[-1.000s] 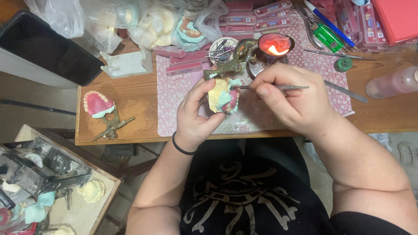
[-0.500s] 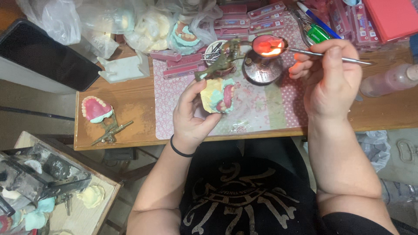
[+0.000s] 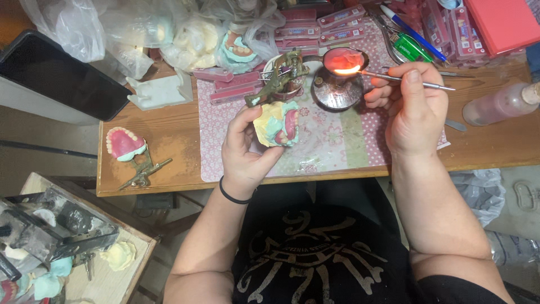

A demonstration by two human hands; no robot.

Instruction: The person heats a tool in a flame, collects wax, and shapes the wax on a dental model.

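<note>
Metal tool (image 3: 406, 79) pinched, right hand (image 3: 413, 115) | left hand (image 3: 246, 155) clasps cast (image 3: 275, 124), underside hidden

Red box (image 3: 509, 22) — cut off top-right

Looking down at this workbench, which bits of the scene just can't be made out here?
- Head view: the underside of the dental model is covered by the left hand.
- The metal tool in the right hand: its tip is lost in the flame glare.
- Plastic bags blur their contents.
- The pink bottle is cut off by the right edge.
</note>
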